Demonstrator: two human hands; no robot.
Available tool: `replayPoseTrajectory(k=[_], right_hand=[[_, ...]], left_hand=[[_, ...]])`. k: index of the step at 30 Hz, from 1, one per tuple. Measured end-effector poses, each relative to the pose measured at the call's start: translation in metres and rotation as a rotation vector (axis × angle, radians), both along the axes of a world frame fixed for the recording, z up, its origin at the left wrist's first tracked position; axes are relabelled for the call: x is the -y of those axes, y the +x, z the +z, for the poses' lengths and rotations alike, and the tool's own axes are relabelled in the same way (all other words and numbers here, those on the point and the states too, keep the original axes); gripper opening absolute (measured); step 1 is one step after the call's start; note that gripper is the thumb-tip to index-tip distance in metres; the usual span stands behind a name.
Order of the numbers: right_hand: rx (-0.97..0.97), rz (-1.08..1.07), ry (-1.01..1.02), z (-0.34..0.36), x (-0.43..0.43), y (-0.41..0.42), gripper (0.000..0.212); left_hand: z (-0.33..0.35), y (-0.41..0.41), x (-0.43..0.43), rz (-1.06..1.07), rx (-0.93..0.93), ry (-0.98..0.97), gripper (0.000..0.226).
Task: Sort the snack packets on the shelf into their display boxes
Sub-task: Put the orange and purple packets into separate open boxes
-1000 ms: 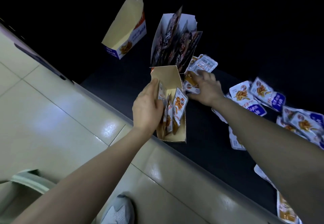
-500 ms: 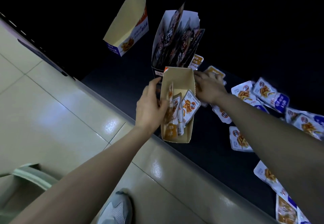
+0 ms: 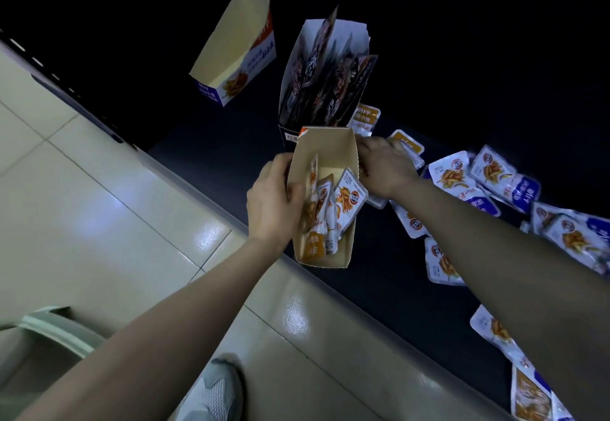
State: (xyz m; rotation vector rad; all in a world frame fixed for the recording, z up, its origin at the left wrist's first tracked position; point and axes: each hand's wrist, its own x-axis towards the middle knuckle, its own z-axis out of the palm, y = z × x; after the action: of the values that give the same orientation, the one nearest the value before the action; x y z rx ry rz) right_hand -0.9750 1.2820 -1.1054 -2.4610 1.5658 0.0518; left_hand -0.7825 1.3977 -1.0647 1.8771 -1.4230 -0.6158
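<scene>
An open cardboard display box (image 3: pixel 326 153) stands at the front edge of the dark shelf (image 3: pixel 379 275). Inside it stand several orange-and-white snack packets (image 3: pixel 346 199). My left hand (image 3: pixel 274 199) grips the box's left wall, thumb inside. My right hand (image 3: pixel 384 170) is at the box's right rim with its fingers curled over a snack packet that is mostly hidden under the palm. Loose orange packets (image 3: pixel 366 117) lie just behind that hand. Blue-and-white packets (image 3: pixel 491 173) are scattered over the shelf to the right.
Behind the held box stands a box of dark packets (image 3: pixel 323 71). An empty blue-fronted display box (image 3: pixel 231 51) stands further left. Below the shelf edge is tiled floor with my shoe (image 3: pixel 214 394) and a pale curved object (image 3: pixel 56 331) at the lower left.
My right hand pulled back from the packet pile to the box's right rim. The box has turned more upright in my left hand and sits slightly further right.
</scene>
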Motion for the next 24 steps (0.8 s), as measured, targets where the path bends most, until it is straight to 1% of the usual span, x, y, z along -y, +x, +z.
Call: replayPoseTrajectory(k=[3, 7, 9, 11, 12, 13, 15, 17, 18, 20, 21, 24], right_hand=[[-0.036, -0.009, -0.048, 0.005, -0.013, -0.010, 0.074], [-0.026, -0.027, -0.084, 0.007, -0.034, -0.032, 0.042], [0.001, -0.047, -0.058, 0.009, -0.044, -0.043, 0.036], [0.051, -0.077, -0.046, 0.013, -0.051, -0.052, 0.035], [0.097, -0.127, -0.060, 0.015, -0.052, -0.056, 0.039], [0.146, -0.207, -0.068, 0.018, -0.053, -0.059, 0.048], [0.193, -0.428, -0.009, 0.022, -0.055, -0.062, 0.082], [0.126, -0.578, 0.147, 0.023, -0.056, -0.061, 0.107], [0.058, -0.589, 0.208, 0.022, -0.057, -0.059, 0.115], [-0.044, -0.556, 0.218, 0.019, -0.061, -0.055, 0.120], [-0.039, -0.552, 0.191, 0.017, -0.063, -0.054, 0.118], [0.111, -0.607, 0.157, 0.016, -0.065, -0.053, 0.103]], left_hand=[[0.000, -0.001, 0.000, -0.014, 0.009, -0.012, 0.033], [0.000, -0.007, 0.000, -0.031, -0.025, -0.031, 0.031], [-0.001, -0.008, 0.000, -0.035, -0.035, -0.028, 0.029], [-0.001, -0.009, -0.001, -0.050, -0.052, -0.026, 0.027], [0.000, -0.009, -0.001, -0.064, -0.061, -0.027, 0.026], [0.000, -0.010, -0.001, -0.084, -0.069, -0.030, 0.026], [0.001, -0.012, -0.002, -0.123, -0.093, -0.033, 0.027], [0.000, -0.014, -0.003, -0.144, -0.114, -0.030, 0.028], [0.000, -0.015, -0.003, -0.152, -0.119, -0.029, 0.029], [-0.001, -0.015, -0.003, -0.159, -0.126, -0.028, 0.030], [-0.001, -0.015, -0.003, -0.159, -0.133, -0.027, 0.030], [-0.002, -0.014, -0.003, -0.162, -0.169, -0.011, 0.031]])
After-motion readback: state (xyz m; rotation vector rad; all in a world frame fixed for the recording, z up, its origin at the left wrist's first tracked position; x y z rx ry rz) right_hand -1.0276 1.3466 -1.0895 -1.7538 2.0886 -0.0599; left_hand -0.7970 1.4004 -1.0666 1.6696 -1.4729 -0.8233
